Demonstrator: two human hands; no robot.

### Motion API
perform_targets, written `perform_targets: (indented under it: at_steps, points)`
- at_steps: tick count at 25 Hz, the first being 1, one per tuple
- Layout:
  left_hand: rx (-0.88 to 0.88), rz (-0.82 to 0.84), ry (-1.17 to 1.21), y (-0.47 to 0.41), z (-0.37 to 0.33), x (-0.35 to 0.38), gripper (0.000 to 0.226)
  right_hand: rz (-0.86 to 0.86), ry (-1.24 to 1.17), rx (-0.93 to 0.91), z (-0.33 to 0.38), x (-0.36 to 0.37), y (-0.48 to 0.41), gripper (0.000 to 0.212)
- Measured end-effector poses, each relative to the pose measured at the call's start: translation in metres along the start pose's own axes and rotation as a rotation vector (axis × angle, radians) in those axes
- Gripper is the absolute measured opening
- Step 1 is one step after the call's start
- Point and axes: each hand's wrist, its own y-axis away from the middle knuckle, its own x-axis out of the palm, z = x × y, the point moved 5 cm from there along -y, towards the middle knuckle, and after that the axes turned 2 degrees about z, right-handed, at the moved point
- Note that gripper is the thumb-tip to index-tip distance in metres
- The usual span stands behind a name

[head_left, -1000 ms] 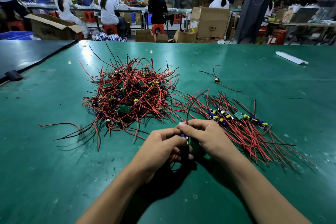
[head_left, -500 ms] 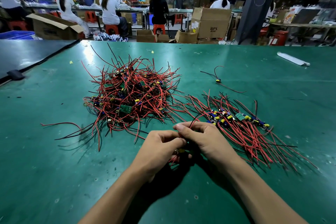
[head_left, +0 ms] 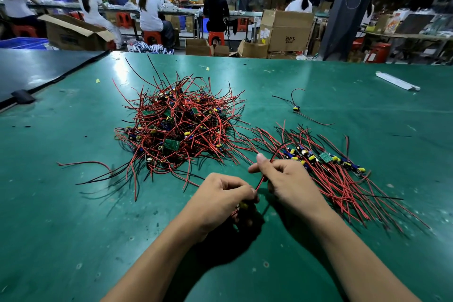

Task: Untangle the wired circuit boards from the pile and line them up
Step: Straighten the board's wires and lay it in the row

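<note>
Your hands are pulling apart now. A second ago they were bunched together thumb to thumb, and now your right hand (head_left: 286, 181) is sitting further up and to the right, closer to the row (head_left: 323, 157) of finished ones. Your left hand (head_left: 220, 193) is pretty much holding its spot, fingers curled round a small board (head_left: 243, 205). I'm only catching a bit of yellow component peeking out by the fingertips; the rest is hidden. Your right hand is pinching a red wire (head_left: 260, 182), thumb sticking up, and that wire is running taut down into the left hand. I'm reading that as you drawing the lead out straight, so this board is looking free of the tangle and is getting prepped for the line.

Just the head view here, so going round it:

- **Pile:** The pile (head_left: 176, 127) is sitting mid-way across the green table (head_left: 73, 203), a proper nest of red and black leads with green boards poking out, just beyond your hands and to the left.
- **Row:** It's lying to the right, boards side by side with leads fanning toward you. Your right hand is overlapping its near-left end, but whether it's touching those leads I can't tell.
- **Stray:** One stray unit (head_left: 296, 108) is lying alone beyond the row.

My guess is most of the job is waiting in that pile, and this board is heading for the left end of the row.
</note>
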Motion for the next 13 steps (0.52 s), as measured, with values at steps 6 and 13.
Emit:
perform_targets:
  at_steps: [6,13]
  points:
    - [0.029,-0.069,-0.050,0.000,-0.003,-0.006,0.016,0.004,-0.598,0.324,-0.008,0.012,0.001,0.061]
    - [0.082,-0.077,-0.063,0.001,-0.001,-0.007,0.018,0.161,-0.476,0.257,-0.006,0.020,0.006,0.040]
